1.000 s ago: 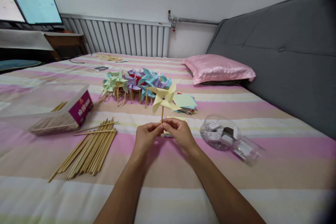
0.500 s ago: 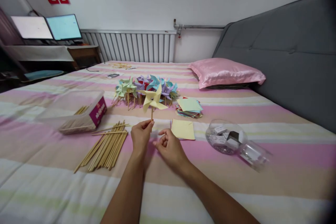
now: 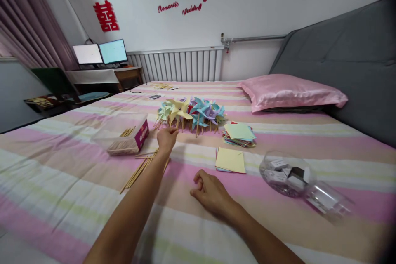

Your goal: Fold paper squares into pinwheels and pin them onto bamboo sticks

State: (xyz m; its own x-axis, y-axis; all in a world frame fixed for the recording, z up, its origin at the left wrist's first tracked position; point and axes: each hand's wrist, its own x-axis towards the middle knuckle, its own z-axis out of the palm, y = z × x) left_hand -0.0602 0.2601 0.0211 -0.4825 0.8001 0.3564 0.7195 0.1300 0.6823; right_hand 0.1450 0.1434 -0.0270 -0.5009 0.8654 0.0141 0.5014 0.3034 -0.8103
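My left hand (image 3: 167,138) reaches forward, its fingers pinched on the stick of a pale yellow paper pinwheel (image 3: 180,109). That pinwheel stands in front of a cluster of finished pinwheels (image 3: 201,110) in green, blue, purple and red. Under my left forearm lies a pile of wooden sticks (image 3: 140,172), partly hidden. My right hand (image 3: 212,193) rests low over the striped bed, its fingers curled in with nothing visible in them. Nearest to it is a small stack of pale yellow paper squares (image 3: 230,161).
A clear plastic box of sticks (image 3: 123,142) stands on the left. Behind the yellow squares is a taller pile of coloured paper (image 3: 239,133). At right lie a round clear container (image 3: 286,173) with small boxes and a clear jar (image 3: 328,200). A pink pillow (image 3: 291,90) is farther back.
My left hand has carried the yellow pinwheel forward to the cluster. My right hand has stayed back, curled, now farther from the left. The view has swung left and up.
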